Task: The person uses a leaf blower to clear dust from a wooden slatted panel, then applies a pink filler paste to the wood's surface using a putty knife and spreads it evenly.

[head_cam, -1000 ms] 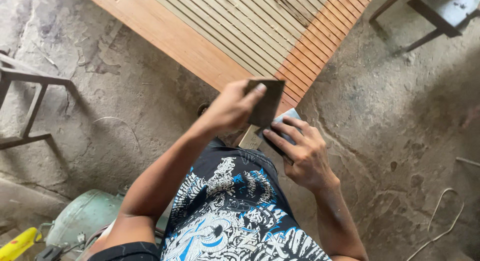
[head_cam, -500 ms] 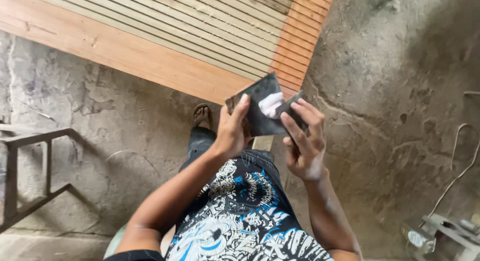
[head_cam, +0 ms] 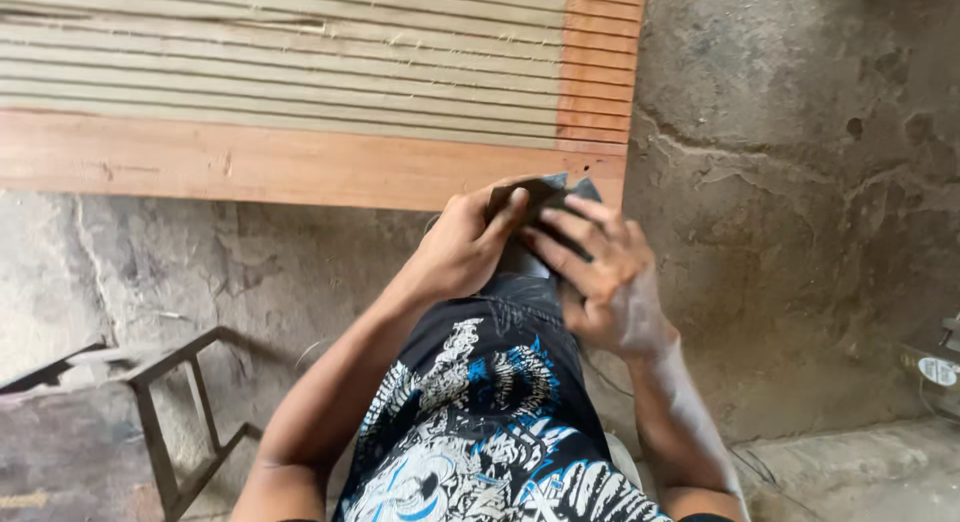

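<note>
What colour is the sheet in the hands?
Dark grey to black; the sheet shows best in the head view, held by both hands.

bare concrete floor [head_cam: 800,182] right, slatted wooden panel [head_cam: 300,92] ahead, metal frame [head_cam: 180,422] left

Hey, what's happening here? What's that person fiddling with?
A person is looking down at both hands, which together hold a small dark sheet just in front of the body. The left hand pinches its near edge, and the right hand lays its fingers across it. Beyond the hands a wooden panel with a slatted middle lies flat over the concrete floor. A metal frame stands at lower left.
</note>
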